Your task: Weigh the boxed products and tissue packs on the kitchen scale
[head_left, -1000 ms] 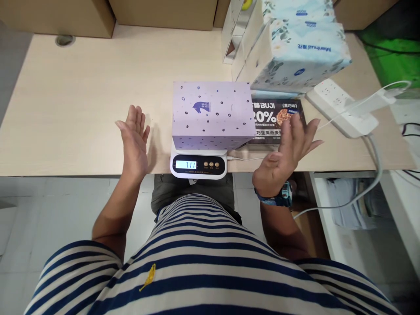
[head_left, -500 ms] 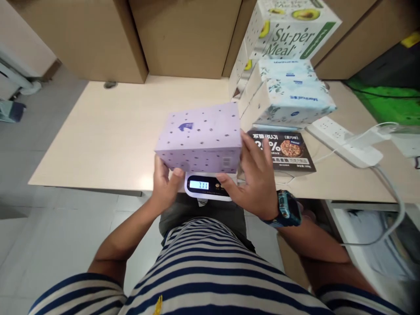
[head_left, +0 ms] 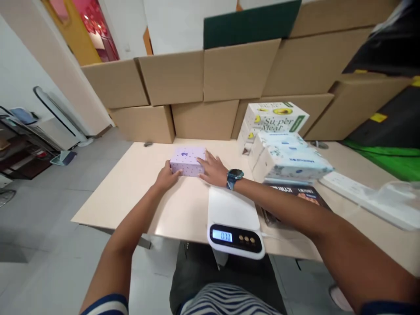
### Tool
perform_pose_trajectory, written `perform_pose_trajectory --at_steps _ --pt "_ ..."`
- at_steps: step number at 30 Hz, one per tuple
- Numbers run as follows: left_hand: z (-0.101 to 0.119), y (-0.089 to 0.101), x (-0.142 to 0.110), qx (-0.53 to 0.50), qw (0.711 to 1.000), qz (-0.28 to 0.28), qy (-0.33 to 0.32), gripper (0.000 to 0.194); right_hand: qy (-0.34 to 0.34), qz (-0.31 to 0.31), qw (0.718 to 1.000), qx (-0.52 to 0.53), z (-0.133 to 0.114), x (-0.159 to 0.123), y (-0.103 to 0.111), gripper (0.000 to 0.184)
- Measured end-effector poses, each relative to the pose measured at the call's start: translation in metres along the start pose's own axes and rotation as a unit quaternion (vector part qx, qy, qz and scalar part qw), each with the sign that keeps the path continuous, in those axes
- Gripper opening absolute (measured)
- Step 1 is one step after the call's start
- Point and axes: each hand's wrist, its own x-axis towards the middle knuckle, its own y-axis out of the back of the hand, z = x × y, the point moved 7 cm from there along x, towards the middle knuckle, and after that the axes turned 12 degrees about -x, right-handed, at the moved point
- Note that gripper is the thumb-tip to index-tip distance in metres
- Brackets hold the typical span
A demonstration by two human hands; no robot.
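Note:
A lilac box with small dark dots and a purple emblem rests on the pale table, toward its far side. My left hand grips its left end, thumb along the near face. At the right end my right hand holds the box, its fingers over the top and side. Nearer to me, by the front edge, lies a white digital scale with a lit display and nothing on its plate. My right wrist wears a dark watch.
Right of the scale are wrapped tissue packs, "Su-per Meal" boxes and a dark biscuit box partly behind my forearm. A white power strip lies further right. Stacked cardboard boxes line the table's back.
Both hands have carried the lilac box off the scale, forward and to the left, onto the table. The scale's reading dropped from about 711 to zero. My view has tilted up.

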Motion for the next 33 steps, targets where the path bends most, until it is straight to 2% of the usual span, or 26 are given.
perform_pose_trajectory --at_steps 5,10,16,22,28,33 --pt "-0.010 -0.019 0.012 -0.014 1.000 -0.021 -0.011 0.069 0.050 -0.008 0.994 -0.096 -0.001 0.061 -0.004 0.077" --pt "-0.020 -0.020 0.010 -0.014 1.000 0.000 0.003 0.080 0.029 -0.031 0.991 -0.127 0.013 0.126 -0.015 0.080" --pt "-0.013 -0.026 0.003 0.040 0.998 -0.037 -0.013 0.084 0.020 -0.036 0.988 -0.152 0.032 0.178 -0.019 0.075" --pt "-0.009 -0.031 0.002 0.090 0.994 -0.056 -0.027 0.083 0.033 -0.008 0.985 -0.170 0.043 0.206 -0.018 0.054" --pt "-0.009 -0.038 0.004 0.131 0.989 -0.057 -0.040 0.079 0.049 0.012 0.981 -0.187 0.044 0.221 -0.020 0.050" --pt "-0.015 -0.040 0.005 0.142 0.987 -0.058 -0.046 0.078 0.044 0.016 0.980 -0.196 0.039 0.223 -0.020 0.049"
